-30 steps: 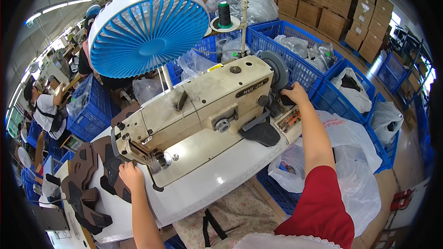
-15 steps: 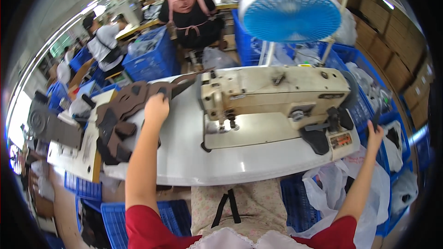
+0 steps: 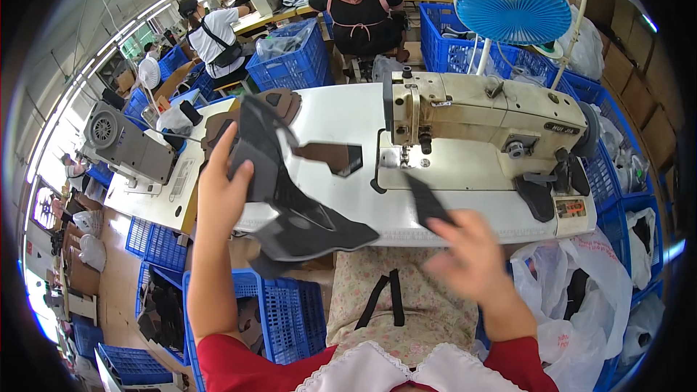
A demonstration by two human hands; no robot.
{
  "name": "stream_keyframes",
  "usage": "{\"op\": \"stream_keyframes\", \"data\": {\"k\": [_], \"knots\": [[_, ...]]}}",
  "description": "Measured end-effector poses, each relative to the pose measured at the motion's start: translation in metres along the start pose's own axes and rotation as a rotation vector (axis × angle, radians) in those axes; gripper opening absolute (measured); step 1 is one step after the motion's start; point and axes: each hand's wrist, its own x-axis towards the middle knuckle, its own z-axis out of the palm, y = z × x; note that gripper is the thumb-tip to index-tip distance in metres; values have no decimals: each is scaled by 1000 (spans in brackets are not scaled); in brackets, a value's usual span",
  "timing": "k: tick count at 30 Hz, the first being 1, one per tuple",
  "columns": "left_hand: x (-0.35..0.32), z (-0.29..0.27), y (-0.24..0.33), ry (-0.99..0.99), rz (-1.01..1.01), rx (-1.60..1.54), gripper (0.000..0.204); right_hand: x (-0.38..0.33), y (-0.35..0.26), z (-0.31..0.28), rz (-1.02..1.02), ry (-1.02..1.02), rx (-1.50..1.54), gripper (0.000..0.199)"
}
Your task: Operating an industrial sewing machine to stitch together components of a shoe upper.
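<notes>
My left hand grips a floppy bunch of dark grey and black cut pieces, raised over the table's left side and hanging past its front edge. A brown-and-black piece sticks out beside the bunch; whether it is joined cannot be seen. More brown pieces lie behind, partly hidden. In front of the sewing machine, my right hand, blurred, pinches a small flat black piece that points toward the needle area. The piece is apart from the bunch.
The white machine table spans the middle. A dark pad-like piece rests by the machine's right end. A blue fan stands behind. Blue crates and white plastic bags surround the table. Two people sit at the back.
My left hand has lifted the dark bunch off the table toward me. My right hand has swung from the far right to the table's front with the black piece. The view has shifted too.
</notes>
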Motion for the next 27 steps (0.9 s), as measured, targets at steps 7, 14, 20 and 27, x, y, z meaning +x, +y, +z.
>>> {"op": "stream_keyframes", "data": {"k": [7,14,20,27], "knots": [[-67,-22,52,-228,-34,197,22,4,-33,62,53,-24,304,38],[-44,72,5,-588,-257,47,32,-55,21,96,519,94,632,31],[-54,171,-63,-643,-156,217,54,-88,69,90,548,418,83,21],[-53,189,-93,-724,-356,-107,57,-29,48,127,538,139,460,20]]}}
